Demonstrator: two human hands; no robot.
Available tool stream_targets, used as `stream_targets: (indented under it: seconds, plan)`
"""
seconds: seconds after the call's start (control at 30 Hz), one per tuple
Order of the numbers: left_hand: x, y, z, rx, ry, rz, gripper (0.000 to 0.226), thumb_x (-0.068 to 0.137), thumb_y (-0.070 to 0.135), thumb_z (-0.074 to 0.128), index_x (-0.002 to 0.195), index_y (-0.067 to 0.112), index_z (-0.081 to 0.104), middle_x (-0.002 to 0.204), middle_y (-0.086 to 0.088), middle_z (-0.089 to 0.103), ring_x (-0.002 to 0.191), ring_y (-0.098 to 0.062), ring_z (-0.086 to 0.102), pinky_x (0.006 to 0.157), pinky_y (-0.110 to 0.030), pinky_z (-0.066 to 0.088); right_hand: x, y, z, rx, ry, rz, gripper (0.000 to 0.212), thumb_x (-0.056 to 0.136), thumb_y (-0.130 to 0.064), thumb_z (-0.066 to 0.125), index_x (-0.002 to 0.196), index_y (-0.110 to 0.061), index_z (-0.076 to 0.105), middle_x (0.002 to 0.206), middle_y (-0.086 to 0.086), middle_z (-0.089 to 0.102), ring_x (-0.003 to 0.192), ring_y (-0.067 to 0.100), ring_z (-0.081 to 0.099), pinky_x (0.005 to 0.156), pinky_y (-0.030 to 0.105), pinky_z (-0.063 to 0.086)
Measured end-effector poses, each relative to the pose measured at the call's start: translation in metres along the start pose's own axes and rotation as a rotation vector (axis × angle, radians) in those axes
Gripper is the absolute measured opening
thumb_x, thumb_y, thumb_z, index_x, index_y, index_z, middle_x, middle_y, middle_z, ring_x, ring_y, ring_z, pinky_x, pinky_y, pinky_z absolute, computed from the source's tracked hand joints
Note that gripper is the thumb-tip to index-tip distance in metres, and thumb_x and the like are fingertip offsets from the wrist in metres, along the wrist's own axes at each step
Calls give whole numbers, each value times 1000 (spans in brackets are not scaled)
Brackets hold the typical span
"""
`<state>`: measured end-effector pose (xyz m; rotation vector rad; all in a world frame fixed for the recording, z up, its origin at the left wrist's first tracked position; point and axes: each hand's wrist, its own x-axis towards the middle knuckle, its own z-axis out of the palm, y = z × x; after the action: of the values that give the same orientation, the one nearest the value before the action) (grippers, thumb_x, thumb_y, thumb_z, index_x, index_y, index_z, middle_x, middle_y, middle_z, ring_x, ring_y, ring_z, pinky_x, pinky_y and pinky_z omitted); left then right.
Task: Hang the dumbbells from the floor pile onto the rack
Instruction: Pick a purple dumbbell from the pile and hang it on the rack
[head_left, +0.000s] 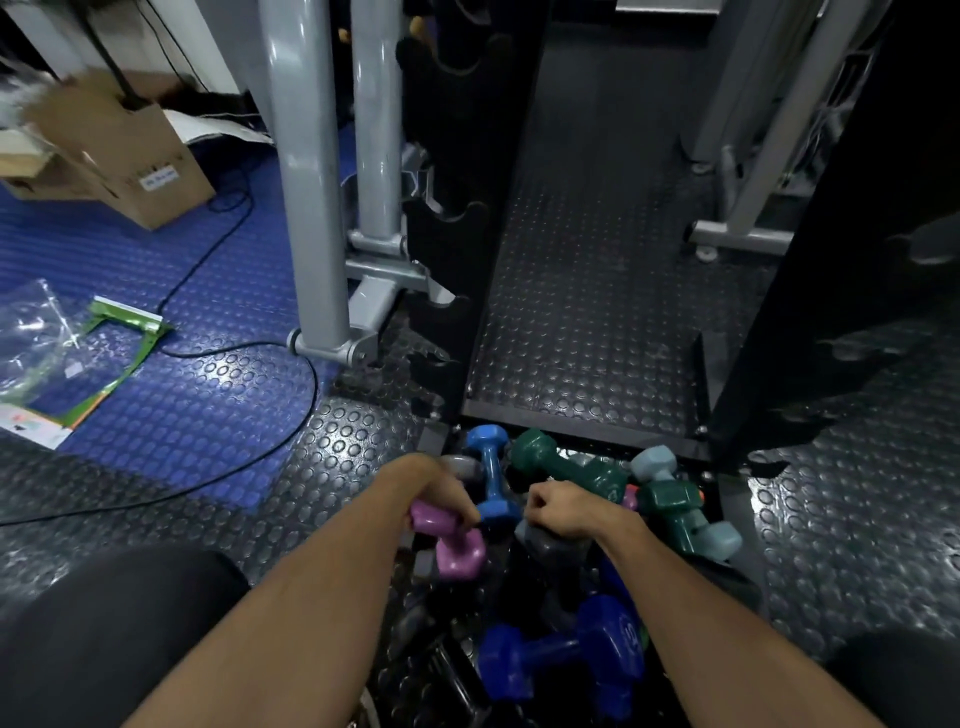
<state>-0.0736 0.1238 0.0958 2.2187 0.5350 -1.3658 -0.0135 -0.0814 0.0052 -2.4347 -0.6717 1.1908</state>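
A pile of coloured dumbbells lies on the floor at the foot of the black rack. My left hand grips the handle of a purple dumbbell, its two heads showing below my fingers. My right hand curls around a dark grey dumbbell in the pile's middle. A light blue dumbbell lies between my hands. Dark green dumbbells, pale blue-grey ones and a deep blue one lie around them. The rack's notched upright stands empty.
Grey machine posts stand left of the rack. A black cable loops over the blue floor mat. A cardboard box and a plastic bag lie at the far left. My knees frame the lower corners.
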Motion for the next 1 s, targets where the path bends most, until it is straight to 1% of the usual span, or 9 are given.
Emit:
stream_targets:
  seconds: [0.1,0.23,0.37,0.43,0.53,0.7,0.8,0.9,1.0]
  plan:
    - [-6,-13,-10,-94,62,-27,25,83,36,80,95,18,66,93,-2,65,70,-12,58,61,-24,51,3,-12,0,-18,84,-35,24,99,-22,56,111,-20,76,115,0,75,105,18,67,93,32,53]
    - [-11,-18,-21,-203,173,14,56,60,41,90,106,13,72,98,-7,72,73,-18,65,54,-24,52,11,-30,-5,79,206,-34,23,101,-26,56,111,-19,75,111,3,75,104,22,68,95,37,53]
    - [-23,-18,-35,-261,209,61,47,61,46,89,93,16,72,80,-3,70,61,-16,61,49,-22,46,16,-35,-2,304,186,61,54,101,-57,49,93,-9,71,93,6,73,85,21,65,84,37,51]
    - [-28,-20,-43,-285,225,90,44,58,50,84,83,15,72,71,-3,69,56,-16,59,51,-25,46,16,-34,0,565,111,86,72,91,-75,47,103,-10,77,101,6,77,92,19,69,94,38,54]
    - [-40,-19,-51,-383,208,118,30,71,39,81,73,10,71,56,-2,64,45,-13,55,49,-24,42,9,-35,-2,1018,-60,28,51,102,-55,53,121,-13,76,104,9,72,93,20,64,89,32,51]
    - [-54,-11,-45,-573,258,219,33,84,21,77,56,11,64,44,-2,55,38,-12,49,44,-24,36,-9,-41,-24,1313,63,33,29,95,-13,71,123,-6,69,115,18,70,100,27,65,78,41,60]
    - [-59,-3,-44,-772,368,294,22,81,18,83,78,8,63,75,-13,63,58,-20,56,45,-27,41,-20,-35,-44,1239,216,45,13,92,-7,73,104,-9,77,112,18,76,90,24,72,83,45,61]
    - [-71,7,-49,-968,359,399,53,71,27,93,107,6,61,110,-19,70,69,-20,68,53,-32,52,-43,-40,-78,1127,391,0,11,92,-7,73,102,-7,79,102,17,79,77,18,76,72,36,62]
    - [-98,22,-59,-1140,291,577,73,69,27,95,126,4,56,122,-16,69,94,-25,74,79,-42,61,-76,-58,-122,975,582,-107,11,94,-9,71,100,-9,80,92,7,81,76,15,76,68,27,60]
